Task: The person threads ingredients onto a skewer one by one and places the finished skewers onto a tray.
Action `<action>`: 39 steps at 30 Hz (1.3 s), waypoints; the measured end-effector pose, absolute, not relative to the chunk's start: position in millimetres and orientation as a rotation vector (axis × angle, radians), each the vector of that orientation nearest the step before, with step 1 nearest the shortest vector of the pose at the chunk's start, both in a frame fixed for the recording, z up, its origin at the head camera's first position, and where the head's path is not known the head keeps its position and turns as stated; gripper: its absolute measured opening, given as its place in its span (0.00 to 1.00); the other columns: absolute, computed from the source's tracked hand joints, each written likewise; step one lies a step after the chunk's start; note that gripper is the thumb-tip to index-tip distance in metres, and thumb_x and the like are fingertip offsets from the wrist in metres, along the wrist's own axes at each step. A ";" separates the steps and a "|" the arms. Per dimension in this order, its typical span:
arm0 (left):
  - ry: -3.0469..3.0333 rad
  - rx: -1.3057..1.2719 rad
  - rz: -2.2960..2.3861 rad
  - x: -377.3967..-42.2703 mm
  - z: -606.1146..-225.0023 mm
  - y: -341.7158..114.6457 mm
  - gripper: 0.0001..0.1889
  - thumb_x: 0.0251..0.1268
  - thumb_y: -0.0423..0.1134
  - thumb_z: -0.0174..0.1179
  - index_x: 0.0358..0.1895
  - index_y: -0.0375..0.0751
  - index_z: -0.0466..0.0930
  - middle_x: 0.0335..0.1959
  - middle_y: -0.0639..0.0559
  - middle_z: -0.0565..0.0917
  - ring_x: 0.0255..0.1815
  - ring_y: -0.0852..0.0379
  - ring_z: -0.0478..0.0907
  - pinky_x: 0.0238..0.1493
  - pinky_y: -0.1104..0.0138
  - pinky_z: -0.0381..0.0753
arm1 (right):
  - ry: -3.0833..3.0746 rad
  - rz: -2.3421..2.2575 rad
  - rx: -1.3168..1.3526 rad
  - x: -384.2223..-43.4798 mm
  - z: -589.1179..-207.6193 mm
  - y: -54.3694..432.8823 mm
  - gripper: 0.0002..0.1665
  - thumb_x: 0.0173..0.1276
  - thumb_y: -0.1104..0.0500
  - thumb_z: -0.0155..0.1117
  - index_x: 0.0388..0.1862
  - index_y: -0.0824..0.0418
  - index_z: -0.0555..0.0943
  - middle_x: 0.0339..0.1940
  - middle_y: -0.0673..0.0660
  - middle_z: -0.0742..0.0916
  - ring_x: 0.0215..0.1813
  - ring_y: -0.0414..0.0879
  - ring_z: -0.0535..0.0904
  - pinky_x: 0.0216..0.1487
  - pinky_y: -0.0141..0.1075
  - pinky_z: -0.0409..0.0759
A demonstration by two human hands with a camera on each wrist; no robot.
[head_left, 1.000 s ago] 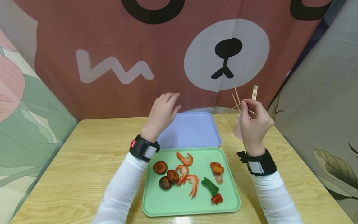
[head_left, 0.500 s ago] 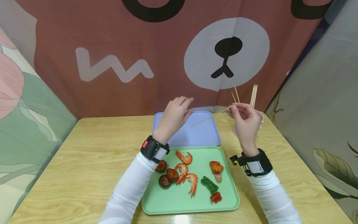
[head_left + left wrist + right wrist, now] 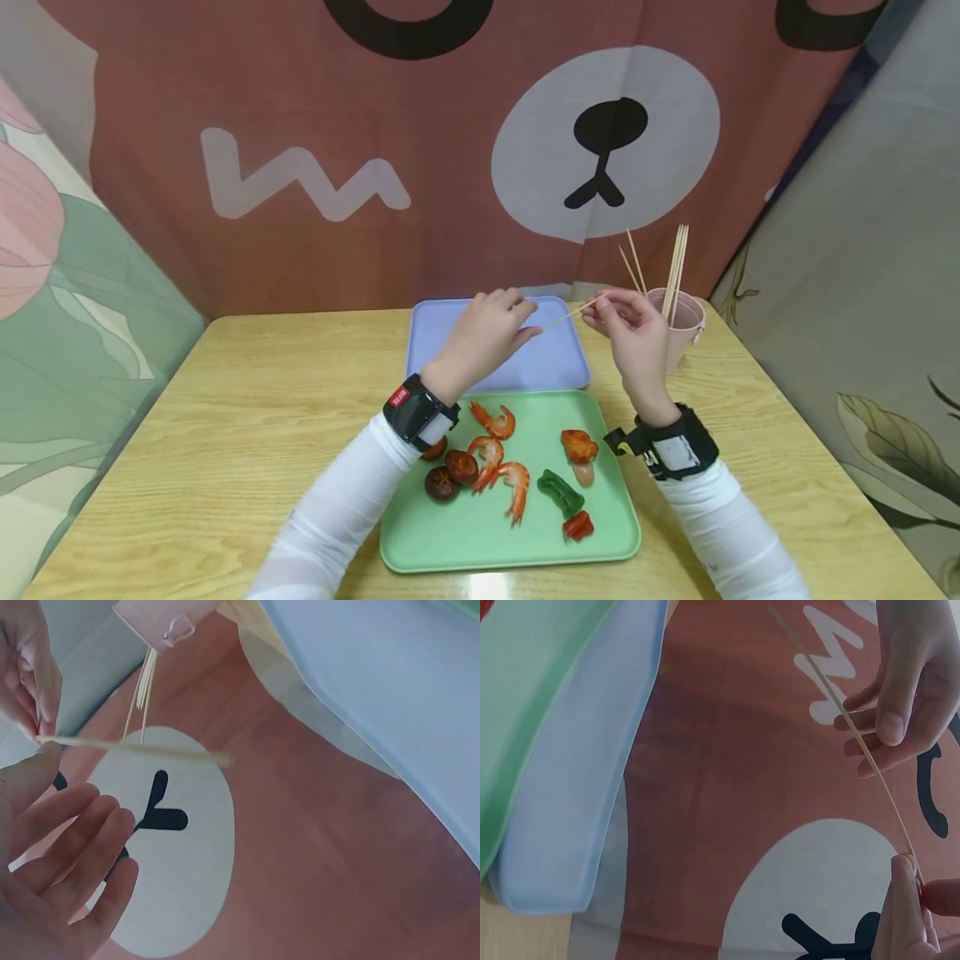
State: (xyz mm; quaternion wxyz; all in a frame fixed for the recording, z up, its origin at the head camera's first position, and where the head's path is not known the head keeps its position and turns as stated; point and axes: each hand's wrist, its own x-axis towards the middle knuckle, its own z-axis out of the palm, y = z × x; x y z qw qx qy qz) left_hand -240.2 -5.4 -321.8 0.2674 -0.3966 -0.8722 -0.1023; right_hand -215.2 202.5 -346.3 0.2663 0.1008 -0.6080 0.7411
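My right hand (image 3: 633,342) pinches a thin bamboo skewer (image 3: 572,313) near one end, between thumb and fingers. From there the skewer slants down toward my left hand (image 3: 483,337), over the blue-purple tray (image 3: 547,367). The right wrist view has the left hand's fingers spread loosely around the skewer's middle, thumb off to one side. Seen from the left wrist, those fingers are relaxed and bent, just below the skewer (image 3: 176,753). A pink bucket (image 3: 684,337) holding several more skewers (image 3: 677,262) stands right behind the right hand.
A green tray (image 3: 480,546) lies in front, bearing shrimps (image 3: 517,483), brown mushrooms (image 3: 442,484), a green pepper piece (image 3: 559,493), a red piece (image 3: 578,526) and an orange-brown chunk (image 3: 578,447). A printed bear curtain (image 3: 300,258) hangs behind the wooden table (image 3: 225,433).
The right hand has drawn the skewer away from the bucket, moving left and slightly down. The left hand has moved right and down, closer to the skewer's free end. The trays stay put.
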 end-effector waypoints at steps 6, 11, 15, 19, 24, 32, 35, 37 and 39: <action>-2.317 -1.124 -0.249 -236.4 -326.9 -3.6 0.10 0.62 0.44 0.63 0.38 0.40 0.84 0.28 0.52 0.77 0.30 0.58 0.76 0.34 0.70 0.76 | -1.657 2.063 0.224 -212.6 -347.0 197.2 0.14 0.66 0.67 0.60 0.44 0.79 0.75 0.31 0.55 0.87 0.34 0.43 0.86 0.40 0.36 0.84; -2.296 -1.134 -0.257 -235.0 -329.9 -2.5 0.05 0.63 0.38 0.62 0.34 0.40 0.85 0.24 0.52 0.77 0.26 0.59 0.76 0.29 0.73 0.75 | -1.681 2.110 0.230 -211.2 -347.7 195.6 0.17 0.67 0.66 0.60 0.47 0.80 0.73 0.33 0.55 0.87 0.36 0.43 0.86 0.42 0.36 0.84; -2.314 -1.118 -0.242 -233.2 -330.6 -2.1 0.05 0.63 0.36 0.62 0.34 0.40 0.85 0.23 0.52 0.78 0.25 0.59 0.76 0.28 0.72 0.76 | -1.698 2.123 0.241 -211.6 -348.9 194.3 0.19 0.67 0.65 0.60 0.48 0.82 0.72 0.33 0.54 0.87 0.36 0.43 0.86 0.42 0.36 0.84; -2.335 -1.099 -0.216 -231.0 -329.8 -3.2 0.05 0.63 0.37 0.62 0.35 0.40 0.85 0.23 0.52 0.78 0.25 0.59 0.77 0.28 0.72 0.77 | -1.698 2.128 0.261 -212.7 -348.8 192.2 0.17 0.67 0.66 0.60 0.47 0.80 0.73 0.33 0.54 0.87 0.36 0.43 0.86 0.42 0.36 0.84; -2.362 -1.086 -0.195 -228.5 -328.4 -4.6 0.05 0.64 0.37 0.61 0.36 0.41 0.85 0.24 0.51 0.78 0.24 0.59 0.77 0.26 0.72 0.77 | -1.727 2.064 0.287 -212.8 -348.5 189.3 0.17 0.67 0.64 0.61 0.48 0.77 0.75 0.34 0.55 0.87 0.37 0.43 0.86 0.42 0.36 0.84; -2.384 -1.015 -0.578 -223.3 -329.2 -9.3 0.05 0.64 0.36 0.61 0.36 0.41 0.85 0.27 0.52 0.82 0.26 0.62 0.77 0.28 0.74 0.75 | -1.824 2.015 0.311 -211.4 -350.7 190.3 0.20 0.69 0.60 0.58 0.51 0.75 0.74 0.40 0.56 0.87 0.42 0.44 0.86 0.45 0.35 0.83; -2.321 -0.986 -0.728 -221.5 -328.2 -10.6 0.05 0.63 0.36 0.61 0.38 0.41 0.86 0.31 0.52 0.85 0.29 0.63 0.80 0.32 0.76 0.77 | -1.906 1.962 0.338 -210.0 -351.8 193.2 0.20 0.70 0.59 0.58 0.52 0.75 0.74 0.42 0.56 0.86 0.43 0.42 0.85 0.46 0.34 0.83; -2.259 -0.974 -0.838 -220.2 -327.0 -11.6 0.05 0.61 0.35 0.63 0.38 0.41 0.86 0.32 0.51 0.86 0.30 0.63 0.82 0.33 0.76 0.79 | -1.954 1.932 0.354 -208.8 -353.1 195.0 0.21 0.70 0.59 0.58 0.52 0.75 0.75 0.42 0.56 0.86 0.43 0.42 0.85 0.46 0.35 0.83; -2.198 -0.958 -0.952 -219.5 -325.9 -12.4 0.05 0.59 0.34 0.64 0.38 0.40 0.86 0.32 0.50 0.87 0.30 0.63 0.83 0.35 0.76 0.80 | -1.983 1.922 0.379 -207.4 -354.6 196.9 0.21 0.70 0.59 0.57 0.53 0.76 0.74 0.43 0.57 0.86 0.44 0.42 0.85 0.46 0.35 0.83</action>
